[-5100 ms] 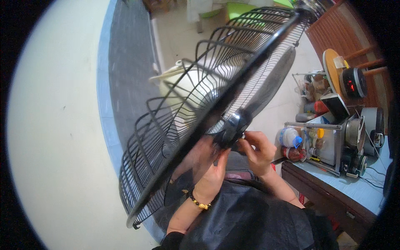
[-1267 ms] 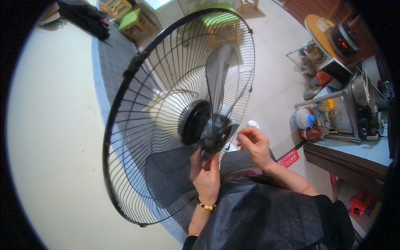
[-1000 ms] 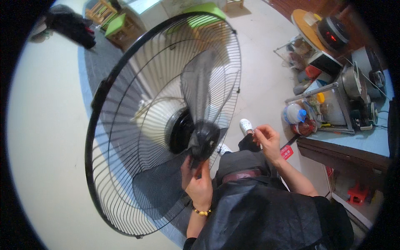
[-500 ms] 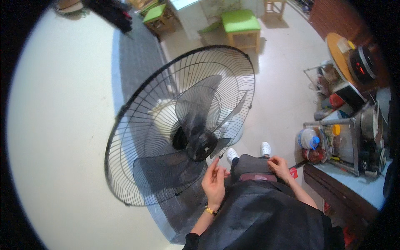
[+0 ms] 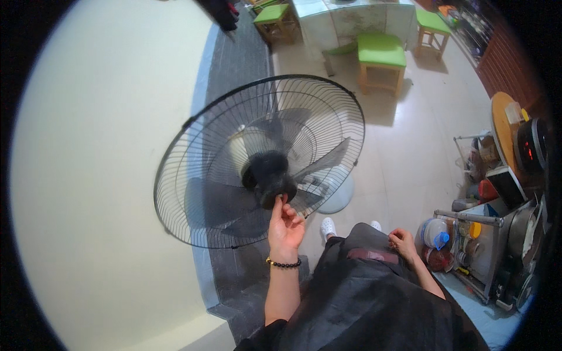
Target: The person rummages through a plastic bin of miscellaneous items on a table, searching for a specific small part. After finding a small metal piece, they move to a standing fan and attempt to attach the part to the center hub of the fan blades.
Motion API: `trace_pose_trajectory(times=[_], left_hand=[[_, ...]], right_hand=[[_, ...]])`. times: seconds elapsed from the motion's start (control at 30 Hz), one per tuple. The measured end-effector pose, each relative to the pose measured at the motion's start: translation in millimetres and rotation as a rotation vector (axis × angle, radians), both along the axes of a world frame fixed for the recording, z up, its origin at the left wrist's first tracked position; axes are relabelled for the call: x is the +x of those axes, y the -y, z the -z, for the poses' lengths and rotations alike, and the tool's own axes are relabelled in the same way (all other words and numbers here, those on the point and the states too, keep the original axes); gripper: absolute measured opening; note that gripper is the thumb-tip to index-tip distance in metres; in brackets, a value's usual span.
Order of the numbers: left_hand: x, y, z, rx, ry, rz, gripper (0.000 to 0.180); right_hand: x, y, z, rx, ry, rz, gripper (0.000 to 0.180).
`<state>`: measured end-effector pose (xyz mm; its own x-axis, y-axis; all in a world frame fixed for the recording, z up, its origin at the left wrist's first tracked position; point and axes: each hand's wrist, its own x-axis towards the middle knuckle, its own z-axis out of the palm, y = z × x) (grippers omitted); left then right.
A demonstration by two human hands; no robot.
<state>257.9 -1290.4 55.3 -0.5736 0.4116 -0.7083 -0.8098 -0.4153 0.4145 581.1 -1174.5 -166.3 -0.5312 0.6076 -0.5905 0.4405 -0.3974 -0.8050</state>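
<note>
A large floor fan (image 5: 175, 190) with a black wire cage and dark blades leans across the middle of the view. Out at its centre hub (image 5: 272, 188) is my left hand (image 5: 287, 231), wearing a beaded bracelet. Its thumb and forefinger pinch at the middle of the hub, while the other fingers curl in. The fingertips partly cover what they pinch. My right hand (image 5: 403, 244) is held over my dark apron (image 5: 357, 292), fingers curled together; whether anything is between them is hidden.
A pale wall (image 5: 105, 175) runs along the left. Green-topped stools (image 5: 381, 51) stand by a table (image 5: 351, 20) at the far side. On the right, a metal rack (image 5: 494, 251) holds jars and pans, near a round wooden board (image 5: 504, 126) with a black appliance.
My left hand has reached forward and up to the fan's hub, its fingertips now on the centre. My right hand stays curled near the apron. The whole view has shifted.
</note>
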Motion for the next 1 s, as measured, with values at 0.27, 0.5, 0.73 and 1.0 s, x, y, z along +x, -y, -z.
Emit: trace_pose_trajectory(times=[0.27, 0.5, 0.73, 1.0], left_hand=[[16, -17, 4, -0.229, -0.358, -0.164, 0.02], [13, -15, 9, -1.21, -1.568, -0.053, 0.018], [9, -13, 11, -1.519, -1.95, 0.063, 0.015], [8, -17, 7, -1.63, -2.035, 0.093, 0.015]], right_hand=[[5, -30, 5, 0.008, 0.02, -0.071, 0.01], [4, -27, 18, 0.049, 0.068, -0.165, 0.019], [6, -22, 23, 0.1, 0.062, -0.218, 0.018], [18, -31, 28, 0.141, 0.171, -0.245, 0.019]])
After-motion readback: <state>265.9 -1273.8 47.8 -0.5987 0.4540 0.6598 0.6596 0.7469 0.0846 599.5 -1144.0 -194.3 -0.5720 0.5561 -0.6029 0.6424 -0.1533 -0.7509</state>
